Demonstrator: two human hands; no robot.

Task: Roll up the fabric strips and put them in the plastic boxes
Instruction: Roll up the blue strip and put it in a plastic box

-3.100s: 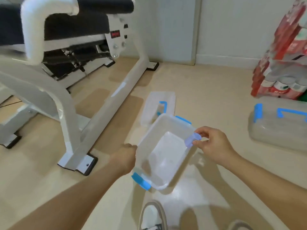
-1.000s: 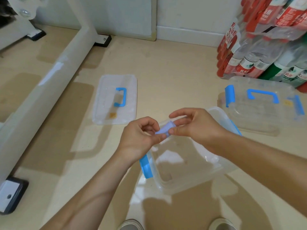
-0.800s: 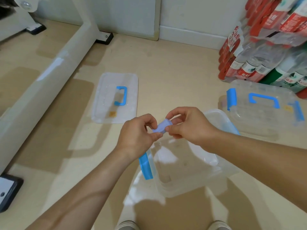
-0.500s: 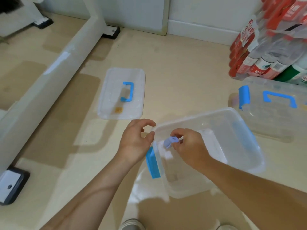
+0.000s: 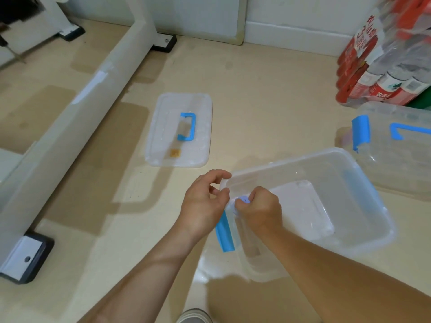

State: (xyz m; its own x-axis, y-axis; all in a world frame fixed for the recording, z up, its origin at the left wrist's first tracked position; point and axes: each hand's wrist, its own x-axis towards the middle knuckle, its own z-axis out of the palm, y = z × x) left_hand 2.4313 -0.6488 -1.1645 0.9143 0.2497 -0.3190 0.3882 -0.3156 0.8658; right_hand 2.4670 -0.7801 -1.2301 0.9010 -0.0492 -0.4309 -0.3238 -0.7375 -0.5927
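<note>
Lower centre, your right hand (image 5: 259, 208) is pinching the fabric roll (image 5: 244, 199) inside the plastic box (image 5: 303, 158), left hand (image 5: 205, 202) hanging empty; loosened early, it's risking unrolling.

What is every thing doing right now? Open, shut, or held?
Near box: open, lid off, upright.
Lid: flat on floor, handle up.
Far box: lid on.
Roll: rolled up, pinched inside near box.
Right hand: pinching roll.
Left hand: holds nothing, by near box's corner.

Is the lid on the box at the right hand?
No: the box is open, the right hand holding a fabric roll inside it; a lid lies on the floor.
</note>
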